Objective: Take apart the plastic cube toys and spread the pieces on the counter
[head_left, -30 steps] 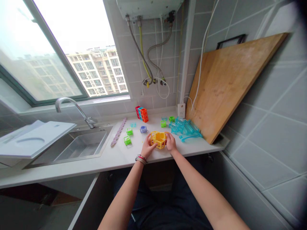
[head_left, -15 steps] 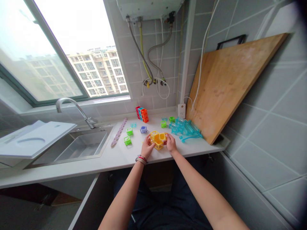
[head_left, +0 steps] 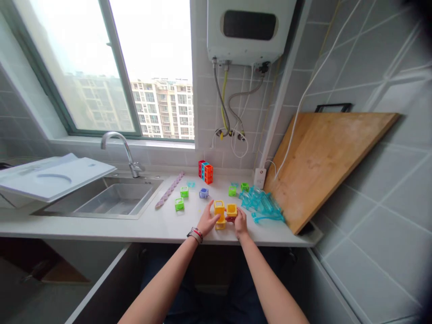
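My left hand (head_left: 206, 223) is closed on joined yellow open-frame cube blocks (head_left: 219, 208), which stand one above the other near the counter's front edge. Another yellow cube block (head_left: 231, 209) is gripped in my right hand (head_left: 240, 223), just right of the others with a narrow gap between them. Some of my right fingers are hidden behind it. Beyond my hands a blue-violet cube block (head_left: 204, 193) rests on the counter. Two green cube blocks, one of them nearer (head_left: 179, 204), lie to the left.
At the back stands a red, blue and orange block stack (head_left: 205, 172). Clear teal pieces (head_left: 261, 204) are heaped at right by a leaning wooden board (head_left: 330, 157). A lilac strip (head_left: 169, 191) lies beside the sink (head_left: 114, 200). More green blocks (head_left: 232, 191) sit behind my right hand.
The yellow cube in my right hand has come apart from the yellow blocks in my left. My view has tilted up and turned left, so the scene sits lower and further right.
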Demonstrator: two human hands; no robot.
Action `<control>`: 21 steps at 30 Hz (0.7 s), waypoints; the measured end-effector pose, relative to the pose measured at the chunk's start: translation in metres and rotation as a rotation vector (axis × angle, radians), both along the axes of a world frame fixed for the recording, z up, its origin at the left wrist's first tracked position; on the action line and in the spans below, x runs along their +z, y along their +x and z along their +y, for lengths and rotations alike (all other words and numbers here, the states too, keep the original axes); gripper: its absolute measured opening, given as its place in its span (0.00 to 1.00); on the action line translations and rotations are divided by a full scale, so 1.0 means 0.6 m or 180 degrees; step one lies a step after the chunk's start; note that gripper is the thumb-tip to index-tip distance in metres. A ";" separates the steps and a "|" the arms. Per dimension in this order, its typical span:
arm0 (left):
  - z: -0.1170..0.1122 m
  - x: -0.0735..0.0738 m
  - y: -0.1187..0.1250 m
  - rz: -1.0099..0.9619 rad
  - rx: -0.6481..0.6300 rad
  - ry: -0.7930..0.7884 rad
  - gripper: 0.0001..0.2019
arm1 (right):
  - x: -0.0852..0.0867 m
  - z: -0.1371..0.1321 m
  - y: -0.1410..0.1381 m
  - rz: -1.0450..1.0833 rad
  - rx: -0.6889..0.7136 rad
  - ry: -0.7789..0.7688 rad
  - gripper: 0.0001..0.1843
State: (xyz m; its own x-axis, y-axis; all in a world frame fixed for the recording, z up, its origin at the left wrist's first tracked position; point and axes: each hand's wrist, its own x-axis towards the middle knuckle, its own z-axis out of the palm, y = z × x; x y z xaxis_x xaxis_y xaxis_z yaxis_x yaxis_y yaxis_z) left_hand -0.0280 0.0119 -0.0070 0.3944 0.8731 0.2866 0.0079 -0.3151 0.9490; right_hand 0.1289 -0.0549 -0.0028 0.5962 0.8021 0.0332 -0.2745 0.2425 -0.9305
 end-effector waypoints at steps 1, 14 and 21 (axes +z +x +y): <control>-0.002 0.001 0.000 0.0011 0.0038 -0.0004 0.35 | 0.002 -0.001 0.000 0.0003 0.0002 0.0010 0.25; -0.005 0.003 -0.005 -0.0519 0.0539 -0.0201 0.12 | -0.009 0.007 0.009 -0.0379 -0.0560 -0.0195 0.19; -0.022 0.013 -0.009 -0.0423 0.0703 0.0074 0.04 | -0.006 0.005 0.008 -0.0861 -0.0611 -0.0328 0.16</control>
State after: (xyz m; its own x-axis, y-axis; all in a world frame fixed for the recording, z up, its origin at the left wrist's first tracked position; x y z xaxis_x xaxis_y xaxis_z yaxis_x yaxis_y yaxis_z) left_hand -0.0332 -0.0012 0.0009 0.1523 0.9264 0.3444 -0.0454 -0.3415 0.9388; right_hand 0.1340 -0.0519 -0.0061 0.7172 0.6835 0.1354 0.0271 0.1668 -0.9856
